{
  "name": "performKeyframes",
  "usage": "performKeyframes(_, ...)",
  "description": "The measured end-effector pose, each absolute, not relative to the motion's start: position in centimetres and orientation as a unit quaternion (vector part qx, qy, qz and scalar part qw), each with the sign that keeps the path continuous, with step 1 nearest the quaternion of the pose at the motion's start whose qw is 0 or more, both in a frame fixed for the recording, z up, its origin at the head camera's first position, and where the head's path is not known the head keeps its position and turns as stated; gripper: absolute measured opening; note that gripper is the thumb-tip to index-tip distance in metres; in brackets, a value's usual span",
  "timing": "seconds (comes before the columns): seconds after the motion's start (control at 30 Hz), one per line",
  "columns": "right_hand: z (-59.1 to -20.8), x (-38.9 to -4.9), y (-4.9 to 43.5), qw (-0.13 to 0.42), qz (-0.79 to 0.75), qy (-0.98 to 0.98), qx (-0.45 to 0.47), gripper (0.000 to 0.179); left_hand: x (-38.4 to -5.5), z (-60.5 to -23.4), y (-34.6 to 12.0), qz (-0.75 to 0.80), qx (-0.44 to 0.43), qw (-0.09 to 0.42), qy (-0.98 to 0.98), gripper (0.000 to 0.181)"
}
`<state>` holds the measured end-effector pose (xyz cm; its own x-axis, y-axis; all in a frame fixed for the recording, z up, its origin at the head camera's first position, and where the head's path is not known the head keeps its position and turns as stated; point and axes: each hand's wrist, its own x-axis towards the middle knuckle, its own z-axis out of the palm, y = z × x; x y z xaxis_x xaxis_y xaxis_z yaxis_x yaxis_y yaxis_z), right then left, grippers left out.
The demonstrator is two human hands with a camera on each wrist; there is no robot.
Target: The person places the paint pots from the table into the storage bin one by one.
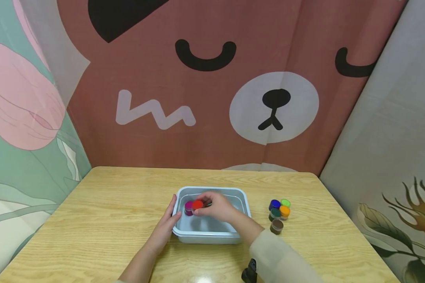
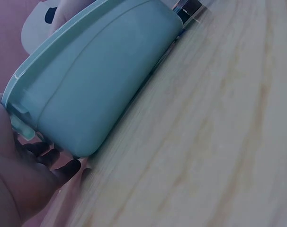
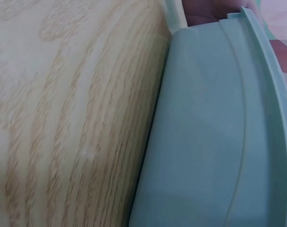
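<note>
A light blue plastic bin (image 1: 212, 234) stands on the table. My left hand (image 1: 164, 226) holds its left end, thumb over the rim and fingers along the outside wall; the left wrist view shows those fingers (image 2: 67, 171) against the bin's end. Inside the bin, my right hand (image 1: 217, 206) pinches a small red paint pot (image 1: 197, 204) between thumb and fingers. Right beside it in the bin is a purple paint pot (image 1: 188, 207). Something dark green peeks out under the right fingers, mostly hidden. In the right wrist view the bin's side wall (image 3: 200, 132) hides the right hand's work.
Right of the bin, several paint pots cluster on the wooden table (image 1: 120, 204): blue (image 1: 274, 204), light green (image 1: 285, 203), orange (image 1: 285, 211), dark green (image 1: 274, 214) and brown (image 1: 276, 226). A black device (image 1: 249, 271) shows beside the right sleeve. Printed curtains hang behind.
</note>
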<state>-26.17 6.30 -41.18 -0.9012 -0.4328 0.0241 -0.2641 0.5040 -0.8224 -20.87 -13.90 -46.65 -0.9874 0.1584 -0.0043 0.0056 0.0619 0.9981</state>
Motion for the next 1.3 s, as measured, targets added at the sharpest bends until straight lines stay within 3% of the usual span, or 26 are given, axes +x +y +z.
performKeyframes(1.3,-42.6,-26.0,2.3,0.145,-0.297,0.927,-0.175,0.035,-21.0,-46.8,-14.0,0.695,0.063,0.061,0.714,0.065)
